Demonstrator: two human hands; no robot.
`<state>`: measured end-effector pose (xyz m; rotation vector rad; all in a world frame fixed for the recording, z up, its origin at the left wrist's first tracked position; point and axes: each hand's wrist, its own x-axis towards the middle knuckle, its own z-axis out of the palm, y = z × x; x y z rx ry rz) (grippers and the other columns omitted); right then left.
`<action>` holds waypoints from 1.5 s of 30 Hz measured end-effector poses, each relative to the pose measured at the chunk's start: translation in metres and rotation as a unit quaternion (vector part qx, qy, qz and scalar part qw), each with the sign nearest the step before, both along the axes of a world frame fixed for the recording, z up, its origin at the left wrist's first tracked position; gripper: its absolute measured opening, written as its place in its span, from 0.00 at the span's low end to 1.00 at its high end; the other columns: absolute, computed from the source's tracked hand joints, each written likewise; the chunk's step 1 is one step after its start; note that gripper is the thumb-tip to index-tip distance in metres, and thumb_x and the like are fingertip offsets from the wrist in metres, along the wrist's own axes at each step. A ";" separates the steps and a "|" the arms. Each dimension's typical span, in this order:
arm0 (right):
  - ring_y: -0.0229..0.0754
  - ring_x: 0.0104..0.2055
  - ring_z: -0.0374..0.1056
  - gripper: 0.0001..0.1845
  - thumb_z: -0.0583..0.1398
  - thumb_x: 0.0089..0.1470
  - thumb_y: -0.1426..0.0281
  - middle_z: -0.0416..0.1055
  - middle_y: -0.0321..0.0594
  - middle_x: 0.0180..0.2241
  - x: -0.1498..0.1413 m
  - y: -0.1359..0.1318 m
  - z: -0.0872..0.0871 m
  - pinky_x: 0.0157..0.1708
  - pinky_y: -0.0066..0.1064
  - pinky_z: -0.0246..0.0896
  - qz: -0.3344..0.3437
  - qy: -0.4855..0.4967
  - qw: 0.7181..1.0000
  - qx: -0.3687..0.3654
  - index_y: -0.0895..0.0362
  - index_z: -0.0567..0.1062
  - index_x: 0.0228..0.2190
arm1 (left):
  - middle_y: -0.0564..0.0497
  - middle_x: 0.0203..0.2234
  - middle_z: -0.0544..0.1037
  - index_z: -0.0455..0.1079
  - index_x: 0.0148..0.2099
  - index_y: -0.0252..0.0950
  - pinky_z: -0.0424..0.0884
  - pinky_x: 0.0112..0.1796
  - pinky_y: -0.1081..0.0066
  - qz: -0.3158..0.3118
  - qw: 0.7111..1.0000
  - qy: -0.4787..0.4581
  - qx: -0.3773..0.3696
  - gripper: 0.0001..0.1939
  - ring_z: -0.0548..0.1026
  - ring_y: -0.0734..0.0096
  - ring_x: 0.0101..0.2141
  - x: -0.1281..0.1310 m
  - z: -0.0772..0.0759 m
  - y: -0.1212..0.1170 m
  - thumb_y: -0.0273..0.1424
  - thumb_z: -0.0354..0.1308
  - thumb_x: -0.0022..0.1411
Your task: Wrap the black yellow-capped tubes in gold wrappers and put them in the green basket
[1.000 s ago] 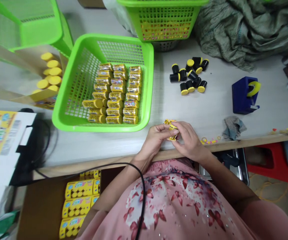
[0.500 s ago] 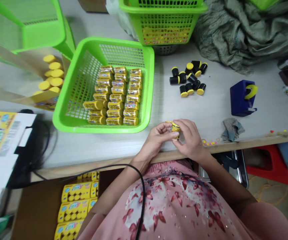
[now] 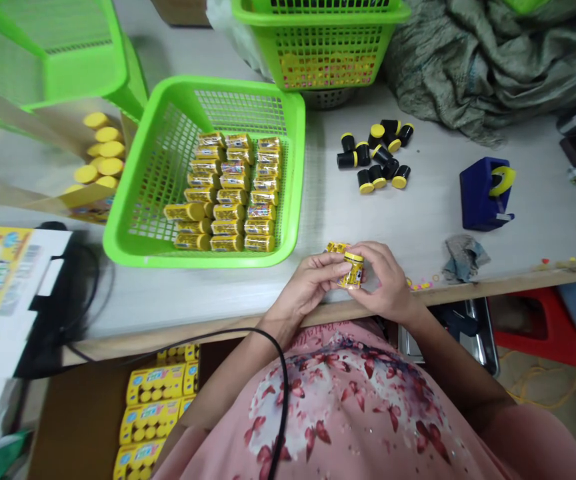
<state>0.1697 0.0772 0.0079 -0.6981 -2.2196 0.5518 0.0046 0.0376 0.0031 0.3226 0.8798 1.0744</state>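
A small canister with a yellow cap and a yellow printed label is held upright near the table's front edge. My left hand grips it from the left, thumb across its front. Curled around its right side is my right hand, with fingertips at the canister. Part of a yellow printed wrapper sticks out behind my left fingers. Beyond my hands lie several black canisters with yellow caps, without labels. To the left, a green basket holds rows of yellow-wrapped canisters.
A blue tape dispenser and a crumpled grey rag are to the right. Another green basket stands at the back beside a grey-green sack. A box of yellow-capped canisters is at left. A black cable crosses in front of me.
The canister has come lower and turned so that its cap and label face me more. The yellow wrapper behind my left fingers shows more. The camera view has shifted slightly.
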 end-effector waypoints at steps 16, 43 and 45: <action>0.52 0.61 0.62 0.35 0.56 0.61 0.72 0.66 0.52 0.58 0.003 0.008 0.014 0.57 0.53 0.64 0.102 -0.117 0.986 -0.052 0.54 0.51 0.66 | 0.52 0.32 0.81 0.78 0.44 0.35 0.72 0.42 0.70 0.102 0.984 0.133 0.059 0.24 0.77 0.72 0.34 0.008 0.003 -0.002 0.28 0.74 0.40; 0.48 0.43 0.73 0.11 0.61 0.57 0.73 0.78 0.48 0.41 -0.247 0.083 0.049 0.47 0.43 0.67 0.100 -0.189 0.972 -0.098 0.63 0.78 0.42 | 0.51 0.22 0.78 0.77 0.29 0.32 0.69 0.31 0.71 0.045 0.997 -0.016 0.063 0.14 0.72 0.73 0.24 0.010 -0.003 -0.006 0.35 0.71 0.38; 0.45 0.42 0.72 0.09 0.59 0.60 0.70 0.78 0.42 0.39 -0.196 0.086 0.056 0.47 0.41 0.66 0.081 -0.126 0.988 -0.037 0.58 0.79 0.40 | 0.49 0.25 0.80 0.78 0.33 0.32 0.69 0.32 0.71 0.099 0.994 0.001 0.056 0.15 0.73 0.73 0.25 0.007 0.000 -0.007 0.35 0.70 0.42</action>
